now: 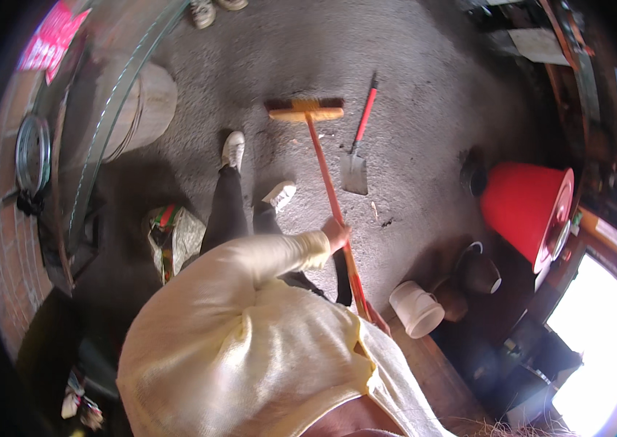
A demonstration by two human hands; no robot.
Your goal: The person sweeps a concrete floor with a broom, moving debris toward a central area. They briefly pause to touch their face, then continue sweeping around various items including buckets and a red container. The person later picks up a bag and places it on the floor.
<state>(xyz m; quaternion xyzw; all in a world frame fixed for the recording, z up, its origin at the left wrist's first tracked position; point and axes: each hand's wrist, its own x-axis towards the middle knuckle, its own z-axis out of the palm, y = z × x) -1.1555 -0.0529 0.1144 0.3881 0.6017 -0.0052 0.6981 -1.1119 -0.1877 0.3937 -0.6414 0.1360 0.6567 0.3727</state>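
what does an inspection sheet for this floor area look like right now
surface: grey gritty floor, debris by the broom head
job's things: orange push broom, head on the floor
clutter: small shovel lying flat, tipped red bucket, white pot, dark pots, bag
hands: left hand in a closed grip on the broom handle; right hand hidden
cables: wire coil
surroundings: brick wall, bright doorway

Your left arm, in a pale yellow sleeve, reaches forward and slightly right from your chest, bent gently at the elbow. Your left hand [335,234] is closed in a fist, knuckles up, wrapped around a long handle. Your right hand is hidden beneath your torso.
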